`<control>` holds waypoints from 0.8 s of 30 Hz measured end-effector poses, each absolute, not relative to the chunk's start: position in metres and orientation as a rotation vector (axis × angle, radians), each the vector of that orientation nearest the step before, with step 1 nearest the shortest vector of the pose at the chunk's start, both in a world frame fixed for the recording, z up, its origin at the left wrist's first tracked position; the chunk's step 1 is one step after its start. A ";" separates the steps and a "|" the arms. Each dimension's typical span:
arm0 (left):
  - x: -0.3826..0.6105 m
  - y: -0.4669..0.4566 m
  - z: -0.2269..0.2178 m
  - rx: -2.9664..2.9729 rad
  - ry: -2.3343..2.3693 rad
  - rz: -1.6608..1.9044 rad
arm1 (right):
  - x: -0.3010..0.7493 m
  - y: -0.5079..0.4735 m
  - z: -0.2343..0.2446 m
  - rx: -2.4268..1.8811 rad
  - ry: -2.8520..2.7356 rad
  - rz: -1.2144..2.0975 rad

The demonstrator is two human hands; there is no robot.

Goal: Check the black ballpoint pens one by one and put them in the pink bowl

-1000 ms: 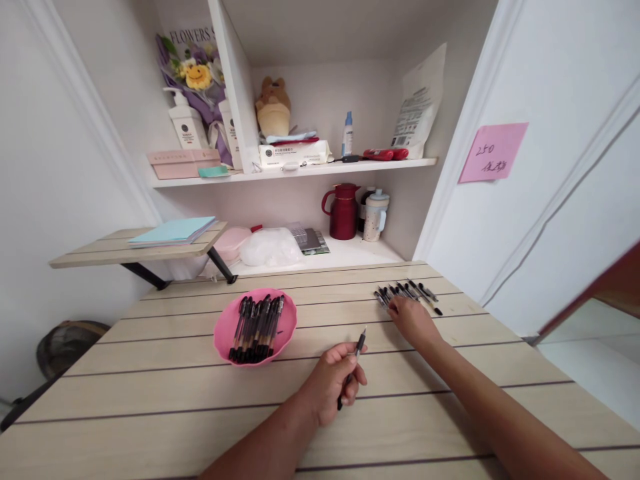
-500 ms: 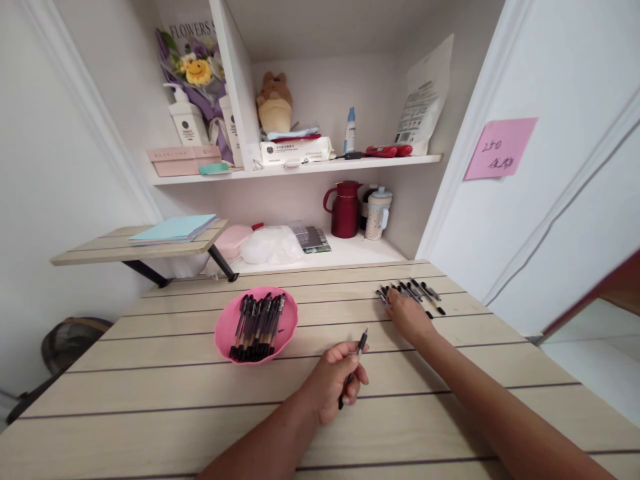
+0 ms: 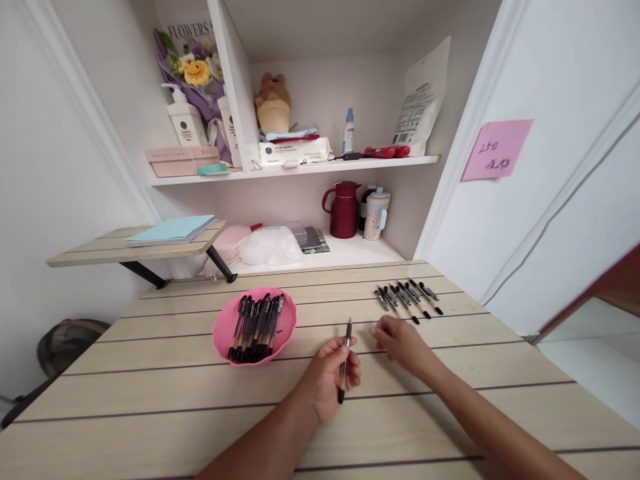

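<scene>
My left hand (image 3: pixel 333 373) is closed round a gel pen (image 3: pixel 343 367), its uncapped tip pointing away from me and its black end toward me. To its right, my right hand (image 3: pixel 403 343) hovers over the table with loosely bent fingers, and no object shows in it. Beyond the right hand lies a slanted row of black pens and loose caps (image 3: pixel 407 300). Left of my left hand sits a pink scalloped bowl (image 3: pixel 289 333), holding a bundle of capped pens (image 3: pixel 256 327) laid side by side.
The slatted wooden table (image 3: pixel 190 420) carries a small raised stand (image 3: pixel 100 250) with blue paper (image 3: pixel 173 229) at the back left. Behind are shelves with a red jug (image 3: pixel 344 210), a speckled cup (image 3: pixel 376 217) and a plastic bag (image 3: pixel 270 245). A pink note (image 3: pixel 497 150) hangs on the right.
My right hand has drawn back from the row of pens, toward me and my left hand. The pen in my left hand has turned more upright in view.
</scene>
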State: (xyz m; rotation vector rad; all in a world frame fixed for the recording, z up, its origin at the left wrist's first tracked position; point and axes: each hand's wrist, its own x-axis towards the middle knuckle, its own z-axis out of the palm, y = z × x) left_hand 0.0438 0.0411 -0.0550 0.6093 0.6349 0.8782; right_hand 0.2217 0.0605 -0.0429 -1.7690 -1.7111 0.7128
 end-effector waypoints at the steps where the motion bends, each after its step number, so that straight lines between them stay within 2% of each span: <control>1: 0.044 0.042 -0.055 0.555 0.609 0.922 | 0.210 0.049 -0.043 -1.692 -1.660 0.969; 3: 0.044 0.044 -0.056 0.473 0.559 1.001 | 0.189 0.030 -0.045 -1.527 -1.582 1.266; 8: 0.043 0.047 -0.053 0.402 0.512 1.097 | 0.165 0.014 -0.050 -1.454 -1.598 0.982; 24: 0.038 0.051 -0.053 0.438 0.561 1.121 | 0.162 0.009 -0.053 -1.478 -1.701 0.777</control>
